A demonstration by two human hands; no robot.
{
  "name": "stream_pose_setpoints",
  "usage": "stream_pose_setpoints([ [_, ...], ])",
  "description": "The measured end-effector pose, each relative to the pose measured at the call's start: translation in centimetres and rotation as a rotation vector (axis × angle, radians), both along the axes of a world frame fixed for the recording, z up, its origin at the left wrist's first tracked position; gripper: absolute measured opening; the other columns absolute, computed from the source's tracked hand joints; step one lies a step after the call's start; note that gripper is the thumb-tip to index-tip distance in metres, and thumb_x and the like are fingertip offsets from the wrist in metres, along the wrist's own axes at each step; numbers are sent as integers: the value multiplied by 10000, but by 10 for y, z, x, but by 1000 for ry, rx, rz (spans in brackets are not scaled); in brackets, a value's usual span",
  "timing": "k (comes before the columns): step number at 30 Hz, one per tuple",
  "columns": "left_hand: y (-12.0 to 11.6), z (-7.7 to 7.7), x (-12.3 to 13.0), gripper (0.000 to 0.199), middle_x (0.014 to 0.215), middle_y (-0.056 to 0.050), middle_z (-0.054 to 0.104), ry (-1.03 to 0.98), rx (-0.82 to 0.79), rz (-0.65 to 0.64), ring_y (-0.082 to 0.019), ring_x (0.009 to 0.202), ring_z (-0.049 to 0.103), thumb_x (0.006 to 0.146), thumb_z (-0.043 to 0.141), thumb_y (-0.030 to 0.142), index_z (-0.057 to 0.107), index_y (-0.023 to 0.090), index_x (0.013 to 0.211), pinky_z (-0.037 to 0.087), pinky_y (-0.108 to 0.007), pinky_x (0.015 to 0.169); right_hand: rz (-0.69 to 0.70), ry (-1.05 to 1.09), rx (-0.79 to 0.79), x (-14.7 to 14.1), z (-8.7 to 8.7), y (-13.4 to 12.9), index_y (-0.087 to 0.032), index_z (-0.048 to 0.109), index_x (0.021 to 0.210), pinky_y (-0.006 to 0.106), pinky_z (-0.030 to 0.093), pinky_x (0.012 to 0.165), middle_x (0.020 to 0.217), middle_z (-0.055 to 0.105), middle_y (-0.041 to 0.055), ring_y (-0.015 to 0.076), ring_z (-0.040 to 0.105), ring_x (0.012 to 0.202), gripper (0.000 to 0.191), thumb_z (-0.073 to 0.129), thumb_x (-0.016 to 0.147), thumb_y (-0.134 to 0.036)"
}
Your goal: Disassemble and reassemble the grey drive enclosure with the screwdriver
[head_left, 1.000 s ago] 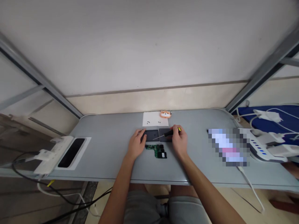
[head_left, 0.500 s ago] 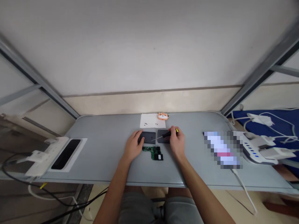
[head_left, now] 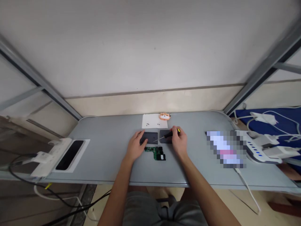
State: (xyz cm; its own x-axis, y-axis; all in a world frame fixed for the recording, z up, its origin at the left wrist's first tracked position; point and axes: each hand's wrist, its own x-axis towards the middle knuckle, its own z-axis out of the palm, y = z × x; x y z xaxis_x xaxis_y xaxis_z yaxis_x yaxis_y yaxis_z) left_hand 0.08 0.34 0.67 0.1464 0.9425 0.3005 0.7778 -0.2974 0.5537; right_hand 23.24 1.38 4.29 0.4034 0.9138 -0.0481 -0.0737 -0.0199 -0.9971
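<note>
Little has shifted since the earlier frame: the left hand (head_left: 134, 147) still pins the left dark casing (head_left: 150, 137) near the tabletop's (head_left: 105, 150) far edge, the right hand (head_left: 179, 142) gripping a screwdriver (head_left: 167, 135) over it. Circuit board (head_left: 157, 152) already out; reassembly apparently remains.

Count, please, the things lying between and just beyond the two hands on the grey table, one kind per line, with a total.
Dark grey panels: 2
Green circuit board: 1
Screwdriver (held by the right hand): 1
White paper sheet with tiny dark screws: 1
Orange animal figure: 1
Total: 6
</note>
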Motion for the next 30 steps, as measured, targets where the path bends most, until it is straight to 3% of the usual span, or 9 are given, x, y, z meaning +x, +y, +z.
stream_pose_setpoints([
  [15, 0, -2, 2, 506, 1402, -91, 668, -6, 8, 25, -270, 1264, 663, 1005, 674, 352, 591, 287, 1500, 549, -423, 1102, 13, -60, 22, 1, -4, -1, -238, 599, 732, 298, 481, 519, 578, 561, -36, 182, 606, 524, 586, 606, 799, -820],
  [30, -2, 2, 5, 432, 1403, -97, 677, -28, 11, 28, -266, 1253, 673, 1054, 589, 395, 607, 266, 1466, 550, -429, 1096, 40, -58, 37, 1, -6, -1, -233, 602, 751, 303, 493, 526, 608, 566, -35, 181, 596, 545, 577, 603, 812, -807],
])
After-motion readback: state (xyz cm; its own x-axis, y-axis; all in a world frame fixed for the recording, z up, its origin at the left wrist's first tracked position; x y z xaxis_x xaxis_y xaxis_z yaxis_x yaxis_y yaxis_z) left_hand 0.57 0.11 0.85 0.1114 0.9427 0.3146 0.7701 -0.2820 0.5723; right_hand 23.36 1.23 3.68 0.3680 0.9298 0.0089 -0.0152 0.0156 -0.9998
